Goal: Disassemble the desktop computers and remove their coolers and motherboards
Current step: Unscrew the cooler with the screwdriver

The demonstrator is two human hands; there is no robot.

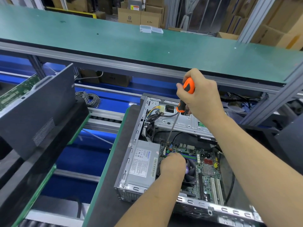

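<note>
— What are the fingers doing?
— The right hand (199,97) has its fingers curled tight round the orange handle of a screwdriver (183,102), held high over the open computer case (136,126). The long shaft slants down and left to the motherboard (208,167), its tip meeting the board's far-left corner beside the power supply (141,163).
— And the left hand (172,164)?
— It rests down inside the case on the cooler fan (191,171), right by the shaft's tip. Its fingers point away and are hidden, so I cannot tell whether they grip anything.
— Where does the case sit?
— Lying on its side on a dark mat on the desk (105,185), near the right end. Bundled cables (150,118) and a metal drive cage (183,123) fill its far half.
— Anything else?
— A black side panel (41,112) leans at the left, and a green shelf (114,41) runs across above.
</note>
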